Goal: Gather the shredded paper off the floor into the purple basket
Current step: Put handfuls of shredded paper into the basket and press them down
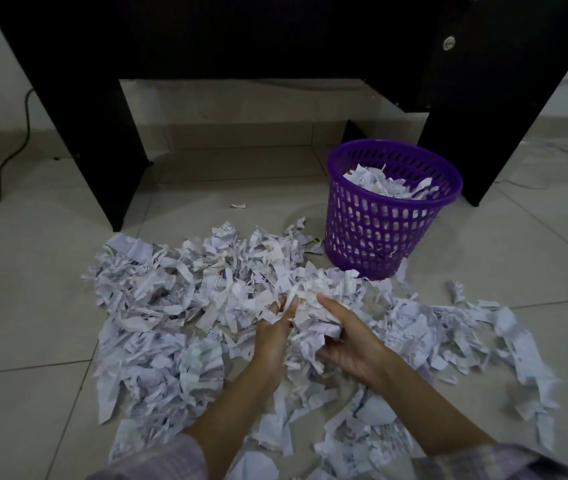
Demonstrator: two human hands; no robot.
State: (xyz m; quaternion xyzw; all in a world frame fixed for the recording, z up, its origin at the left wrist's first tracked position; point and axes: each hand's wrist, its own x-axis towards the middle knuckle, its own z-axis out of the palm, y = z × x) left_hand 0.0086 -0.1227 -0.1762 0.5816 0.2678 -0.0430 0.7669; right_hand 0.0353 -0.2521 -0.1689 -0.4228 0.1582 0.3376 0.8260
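White shredded paper (157, 306) lies in a wide heap across the tiled floor in front of me. My left hand (272, 337) and my right hand (348, 344) press from either side on a bunch of shredded paper (310, 306) held between them, just above the heap. The purple basket (379, 244) stands upright beyond my hands, to the right, with its rim (455, 181) open to me. Shredded paper fills it part way.
A black desk stands behind, its left panel (102, 140) and right panel (504, 126) on either side of the basket. A black cable (1, 168) runs over the floor at far left. One stray paper scrap (239, 205) lies beyond the heap.
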